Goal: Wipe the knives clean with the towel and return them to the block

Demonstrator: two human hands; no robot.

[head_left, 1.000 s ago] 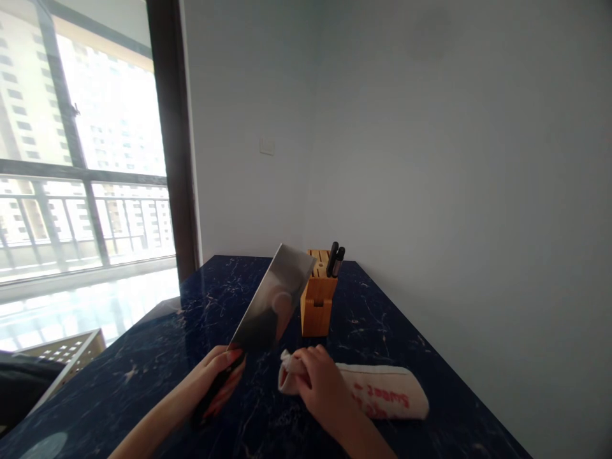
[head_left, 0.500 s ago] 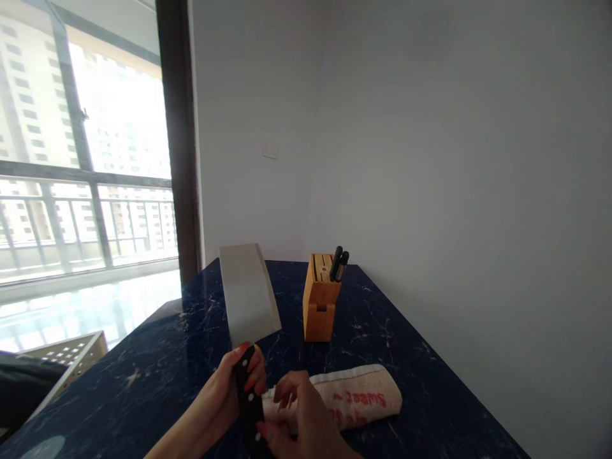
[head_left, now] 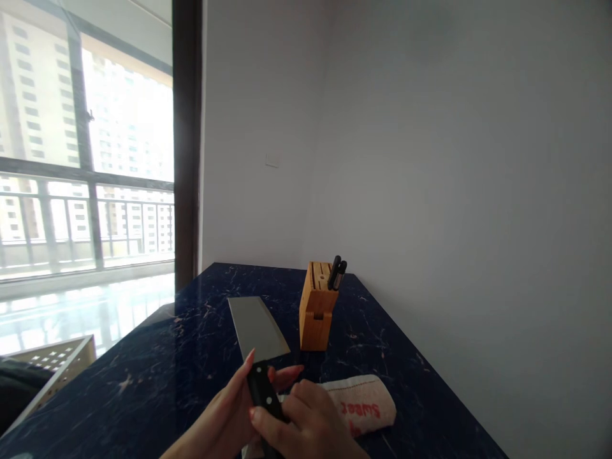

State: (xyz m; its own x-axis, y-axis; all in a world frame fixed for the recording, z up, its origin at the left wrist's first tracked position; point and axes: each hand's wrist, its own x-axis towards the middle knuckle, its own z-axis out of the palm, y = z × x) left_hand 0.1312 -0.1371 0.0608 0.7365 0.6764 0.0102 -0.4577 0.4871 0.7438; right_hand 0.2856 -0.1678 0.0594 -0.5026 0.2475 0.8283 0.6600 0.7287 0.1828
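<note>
A wide-bladed cleaver (head_left: 258, 328) points away from me, its blade low over the table. Its black handle (head_left: 262, 387) has silver rivets. My right hand (head_left: 310, 421) is closed on the lower part of that handle, thumb along its near side. My left hand (head_left: 234, 408) lies under and beside the upper handle, thumb and fingers stretched out and apart, not wrapped round it. Right of the blade stands a wooden knife block (head_left: 315, 325) with black-handled tools in its top. Behind my right hand lies a folded white towel (head_left: 368, 401) with red lettering, partly hidden.
The dark blue marbled table (head_left: 396, 363) narrows toward a grey wall (head_left: 430, 191) at the back and right. At the lower left is a pale perforated chair (head_left: 81, 357) with dark cloth on it. A large window (head_left: 129, 127) fills the left side.
The blade has tilted down and looks shorter. My left fingers, wrapped round the handle before, have opened outward. My right hand has moved higher and closed on the handle.
</note>
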